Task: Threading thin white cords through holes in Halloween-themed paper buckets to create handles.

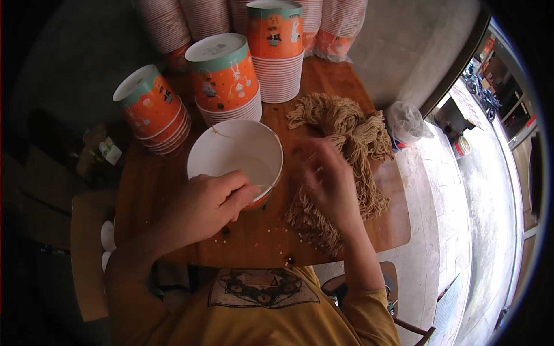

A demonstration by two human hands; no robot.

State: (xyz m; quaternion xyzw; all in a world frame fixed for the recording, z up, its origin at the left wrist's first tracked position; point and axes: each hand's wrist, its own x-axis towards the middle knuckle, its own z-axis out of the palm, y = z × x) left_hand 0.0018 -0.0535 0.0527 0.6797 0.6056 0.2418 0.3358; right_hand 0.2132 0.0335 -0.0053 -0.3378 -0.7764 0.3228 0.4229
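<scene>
Fingers [234, 182] curled in over the near rim of a white-lined paper tub [216, 155].
That's the left hand [219, 198], thumb bunched up close to the index finger (can't tell whether they're pinching the rim, a thin strand or nothing). Right hand [332, 179] is up between the tub and a big tan bundle of strands [363, 138], its fingers too blurred to say if they're spread or pinching. Tub sits mouth-up mid-table, a thin strand [222, 134] hanging over its far inside wall. Orange-and-green tub stacks [226, 78] stand upside down behind it on the wooden table [254, 242].
</scene>
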